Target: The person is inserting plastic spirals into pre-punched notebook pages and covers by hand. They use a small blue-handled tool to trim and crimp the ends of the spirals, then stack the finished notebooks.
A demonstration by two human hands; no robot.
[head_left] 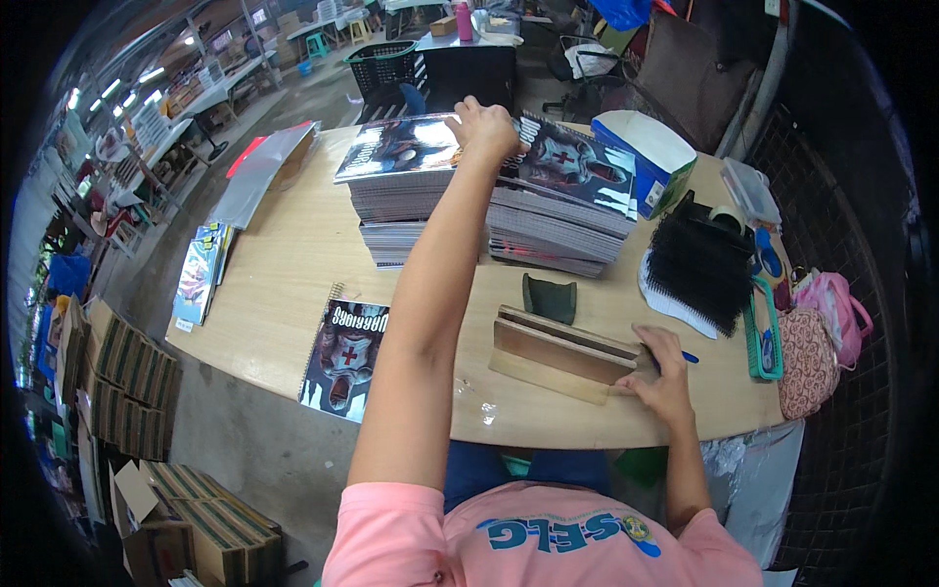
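My left hand (pixel 486 130) stretches to the far side of the table, fingers curled over the inner edge of a spiral notebook (pixel 572 161) on top of the right stack; its fingertips are partly hidden. Next to it rises the left notebook stack (pixel 396 201), with the same dark glossy covers. At the right end of a slotted wooden holder (pixel 562 357), my right hand (pixel 665 372) grips with thumb on the near side and fingers on the far side. A single spiral notebook (pixel 342 357) lies near the front edge, partly covered by my left forearm.
Behind the holder is a small dark green piece (pixel 550 298). Black binding combs (pixel 699 264), a blue-and-white box (pixel 646 157), a green basket (pixel 765 333) and a pen (pixel 691 357) sit at right. Plastic sheets (pixel 259 186) and booklets (pixel 203 274) lie left. Cardboard bundles (pixel 205 519) stand on the floor.
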